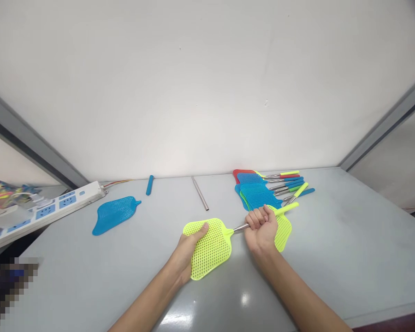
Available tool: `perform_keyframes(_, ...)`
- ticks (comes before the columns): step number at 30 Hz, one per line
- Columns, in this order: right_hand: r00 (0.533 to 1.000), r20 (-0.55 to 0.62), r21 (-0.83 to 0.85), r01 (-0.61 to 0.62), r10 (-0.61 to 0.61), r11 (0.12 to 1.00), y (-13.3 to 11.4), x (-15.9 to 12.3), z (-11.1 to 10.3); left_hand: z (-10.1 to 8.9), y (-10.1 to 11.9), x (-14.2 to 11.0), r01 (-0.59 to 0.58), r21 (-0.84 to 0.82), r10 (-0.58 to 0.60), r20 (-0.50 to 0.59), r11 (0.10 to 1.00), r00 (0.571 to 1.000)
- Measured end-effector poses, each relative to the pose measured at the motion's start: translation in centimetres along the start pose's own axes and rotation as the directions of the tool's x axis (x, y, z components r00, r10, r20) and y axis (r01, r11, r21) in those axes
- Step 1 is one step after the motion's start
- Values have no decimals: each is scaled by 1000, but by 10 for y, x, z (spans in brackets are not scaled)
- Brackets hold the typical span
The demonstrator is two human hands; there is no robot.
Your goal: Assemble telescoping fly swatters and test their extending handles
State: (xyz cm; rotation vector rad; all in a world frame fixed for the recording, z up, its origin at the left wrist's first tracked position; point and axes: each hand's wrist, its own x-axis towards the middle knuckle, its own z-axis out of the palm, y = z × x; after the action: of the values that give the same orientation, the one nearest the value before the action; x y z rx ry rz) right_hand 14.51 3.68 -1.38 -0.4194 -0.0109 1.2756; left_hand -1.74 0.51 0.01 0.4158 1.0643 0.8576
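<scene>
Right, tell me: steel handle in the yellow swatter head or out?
In: the steel shaft meets the yellow swatter head's neck with no gap, between the left hand and right hand.

Small assembly workshop or workbench station, by look of it: pale grey tabletop (335, 244) against white panel wall (207, 83) with grey metal frame rails (383, 122); long white power strip with blue socket panels (51, 212); batch of blue, red, yellow plastic fly swatters (259, 196), loose steel tube (200, 193).

Left hand (188, 251) clasps yellow flyswatter (211, 250) by its mesh head; right hand (261, 229) grips its steel handle (241, 227). Second yellow swatter (283, 234) lies just beyond, on tabletop (332, 240); blue swatter (113, 214) well apart.
</scene>
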Motion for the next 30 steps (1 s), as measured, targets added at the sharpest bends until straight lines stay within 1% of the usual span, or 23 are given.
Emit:
perform_keyframes(10,999,-19,63,-50,51,997,4,-1,-2,7,0,-4,15,0,-15,-44,1000,999)
perform_keyframes(21,996,-28,36,-78,79,996,9,-4,-2,10,-7,-4,-2,-11,1,-65,1000,998)
perform_keyframes(30,997,-28,20,-73,73,997,9,-6,-3,12,-7,-5,3,-20,-4,-65,1000,998)
